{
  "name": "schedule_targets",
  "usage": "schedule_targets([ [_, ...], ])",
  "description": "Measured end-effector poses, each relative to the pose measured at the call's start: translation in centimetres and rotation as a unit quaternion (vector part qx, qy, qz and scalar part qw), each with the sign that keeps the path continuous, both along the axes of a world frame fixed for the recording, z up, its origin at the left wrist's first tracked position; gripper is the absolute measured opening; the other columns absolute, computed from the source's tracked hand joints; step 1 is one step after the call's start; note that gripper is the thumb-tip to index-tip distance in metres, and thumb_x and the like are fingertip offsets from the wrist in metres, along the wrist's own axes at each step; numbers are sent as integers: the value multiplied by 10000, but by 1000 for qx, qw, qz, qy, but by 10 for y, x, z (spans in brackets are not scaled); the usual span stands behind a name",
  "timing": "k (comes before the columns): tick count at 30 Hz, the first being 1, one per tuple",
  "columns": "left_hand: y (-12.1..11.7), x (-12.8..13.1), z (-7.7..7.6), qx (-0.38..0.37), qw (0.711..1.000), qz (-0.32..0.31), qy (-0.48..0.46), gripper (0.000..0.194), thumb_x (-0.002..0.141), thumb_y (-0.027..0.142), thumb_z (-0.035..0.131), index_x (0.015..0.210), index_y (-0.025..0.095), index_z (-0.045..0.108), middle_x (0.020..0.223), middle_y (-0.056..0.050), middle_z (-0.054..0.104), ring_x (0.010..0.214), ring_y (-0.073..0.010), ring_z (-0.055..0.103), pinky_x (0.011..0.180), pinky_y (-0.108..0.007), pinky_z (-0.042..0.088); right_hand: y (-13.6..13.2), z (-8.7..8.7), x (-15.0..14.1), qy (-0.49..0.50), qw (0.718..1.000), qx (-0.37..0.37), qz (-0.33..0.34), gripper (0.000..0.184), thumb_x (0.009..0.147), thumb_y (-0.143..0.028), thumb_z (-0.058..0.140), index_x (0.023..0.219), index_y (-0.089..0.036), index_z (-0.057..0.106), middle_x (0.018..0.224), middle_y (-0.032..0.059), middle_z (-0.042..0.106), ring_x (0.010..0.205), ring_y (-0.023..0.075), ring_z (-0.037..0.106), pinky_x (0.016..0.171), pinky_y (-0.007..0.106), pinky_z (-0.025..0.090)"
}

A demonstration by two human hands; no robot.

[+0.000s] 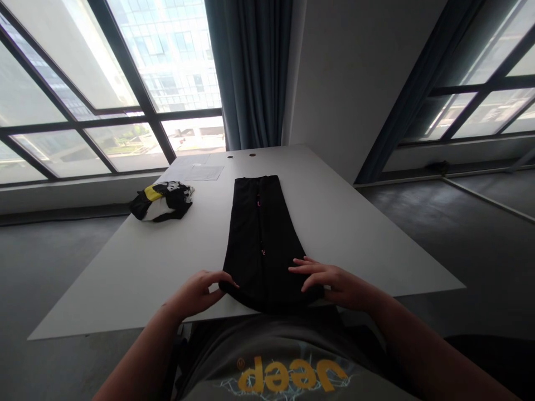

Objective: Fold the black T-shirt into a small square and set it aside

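Note:
A long black garment lies folded lengthwise down the middle of a white table, with small pink marks along its centre. Its near end reaches the table's front edge. My left hand pinches the near left corner of the garment between thumb and fingers. My right hand rests on the near right corner, fingers stretched flat over the cloth and pointing left.
A crumpled black, white and yellow garment sits at the table's far left. Sheets of paper lie near the far edge by two round cable holes. Large windows and a blue curtain stand behind the table. Grey floor surrounds it.

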State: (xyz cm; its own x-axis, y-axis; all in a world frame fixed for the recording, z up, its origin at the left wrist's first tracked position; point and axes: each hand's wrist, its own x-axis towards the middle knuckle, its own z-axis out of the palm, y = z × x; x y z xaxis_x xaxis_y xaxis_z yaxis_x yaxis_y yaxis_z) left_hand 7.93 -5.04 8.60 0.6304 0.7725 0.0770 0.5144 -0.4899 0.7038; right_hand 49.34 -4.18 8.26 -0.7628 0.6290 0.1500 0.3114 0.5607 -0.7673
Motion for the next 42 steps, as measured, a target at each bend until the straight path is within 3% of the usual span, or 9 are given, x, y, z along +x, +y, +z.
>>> schedule_targets([
  [5,-8,-7,27,65,993,60,-73,207,974,253,565,1108,227,721,999,-61,797,898,-189,755,734,-266,593,-5,30,-6,84,996,5,35,328,1000,-193,529,1242,-287,731,1218,46,774,1188,212,708,1232,520,357],
  [10,1,-4,29,107,982,107,-111,199,988,276,558,1116,205,694,1004,-67,779,914,-192,734,837,-318,589,6,21,-12,123,990,21,-72,262,1029,-340,574,1219,-240,724,1098,64,781,999,205,737,904,338,571],
  [16,13,1,5,-3,985,133,-114,239,984,359,563,1143,203,649,943,-42,732,845,-187,685,790,-330,579,19,-15,-13,151,968,-72,-188,374,975,-542,611,867,-193,690,727,5,637,674,162,568,649,290,474],
  [24,27,-2,-20,-87,968,198,-125,335,977,468,559,1184,213,628,856,-9,654,780,-186,616,721,-322,528,27,-41,-9,236,918,-257,-188,376,878,-566,739,936,-196,712,793,10,638,728,166,564,693,304,469],
  [28,57,9,-25,-98,958,196,-185,341,957,499,569,1107,199,628,810,14,605,723,-151,566,653,-269,477,56,-52,-20,329,858,-308,-245,397,833,-551,771,1063,-234,701,925,25,708,841,193,648,776,321,532],
  [31,86,16,-39,-120,950,226,-178,334,924,491,586,1091,205,627,770,30,606,664,-138,555,602,-248,447,83,-64,-28,301,854,-324,-275,350,860,-504,720,1084,-237,693,932,26,731,818,191,675,769,325,557],
  [36,114,17,-70,-135,935,317,-90,426,865,410,648,1239,220,578,865,-2,723,713,-173,664,651,-277,495,105,-85,-30,197,887,-221,-355,403,850,-384,656,1218,-219,661,908,39,762,814,215,717,782,357,587],
  [39,114,15,-81,-69,939,333,-53,511,881,367,642,1359,261,499,936,4,737,706,-164,677,670,-281,492,101,-90,-28,156,904,-135,-374,593,847,-342,649,1424,-248,554,1023,51,773,862,214,736,812,367,591],
  [42,111,16,-84,-3,949,316,7,426,907,295,610,1325,307,528,1052,6,742,711,-149,673,695,-285,479,96,-91,-28,88,916,-45,-390,466,854,-330,632,1314,-263,672,1062,49,769,892,217,732,866,377,579],
])
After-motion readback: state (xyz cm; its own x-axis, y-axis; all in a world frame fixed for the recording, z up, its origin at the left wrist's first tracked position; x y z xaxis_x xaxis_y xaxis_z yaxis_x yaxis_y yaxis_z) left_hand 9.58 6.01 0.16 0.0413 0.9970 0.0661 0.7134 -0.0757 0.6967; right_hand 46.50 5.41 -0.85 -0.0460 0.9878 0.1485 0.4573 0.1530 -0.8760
